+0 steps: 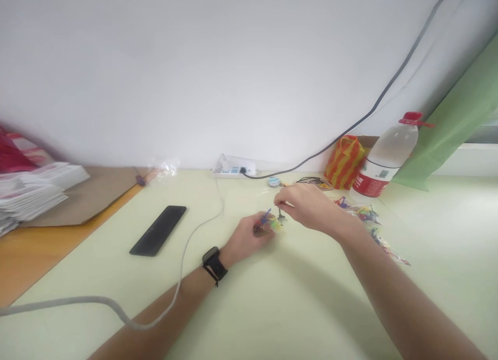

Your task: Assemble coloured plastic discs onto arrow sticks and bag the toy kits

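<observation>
My left hand [249,238], with a black watch [213,264] at its wrist, is closed around a small see-through bag of colourful plastic pieces [268,223]. Blue, yellow, green and red show among them. Just above and to the right of that bag, my right hand [301,202] has its thumb and fingers pinched together on a small dark grey piece [280,216]. This piece hangs down from the fingertips beside the bag; its exact kind is too blurred to make out. More see-through bags of colourful pieces [365,213] lie beyond my right forearm.
A large water bottle [383,163] and a red-and-yellow striped bag [344,163] stand at the back right. A power strip [235,166] lies by the wall. A black flat slab [158,230] and a white cable [182,261] are at left, near stacked white boxes [35,199].
</observation>
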